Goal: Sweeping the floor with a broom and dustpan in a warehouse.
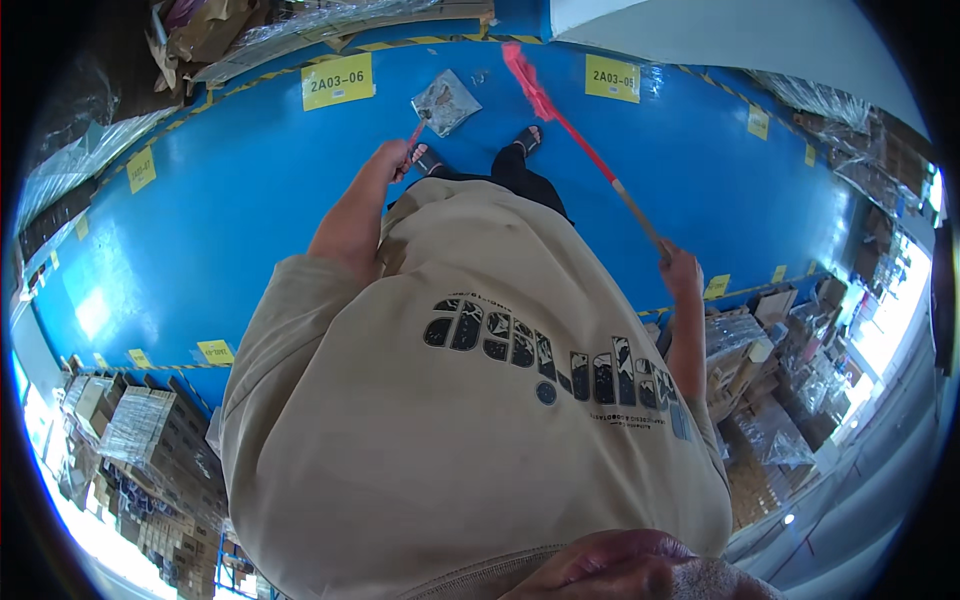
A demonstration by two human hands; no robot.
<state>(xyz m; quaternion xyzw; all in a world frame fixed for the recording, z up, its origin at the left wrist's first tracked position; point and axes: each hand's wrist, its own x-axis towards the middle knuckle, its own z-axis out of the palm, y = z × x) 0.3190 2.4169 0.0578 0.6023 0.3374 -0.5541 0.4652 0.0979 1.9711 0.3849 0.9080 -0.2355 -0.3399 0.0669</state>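
Note:
My left hand (394,158) is closed round the short reddish handle of a dustpan (450,112). The dustpan's squarish pan, pale grey and dirty-looking, is at the floor in front of my left foot. What lies in it is too small to make out. At my right side, my right hand (681,272) grips the wooden upper end of a broom (580,142). Its stick turns red lower down and slants forward and left to a pinkish-red head. That head is by the floor, ahead of my right foot and to the right of the dustpan, apart from it.
Blue floor (230,190) surrounds me, edged by yellow-and-black tape and yellow floor labels (337,82). Wrapped goods on pallets (330,30) line the far left. Stacked cartons (140,430) stand at the lower left, more at the right. A pale grey surface (740,40) borders the far right.

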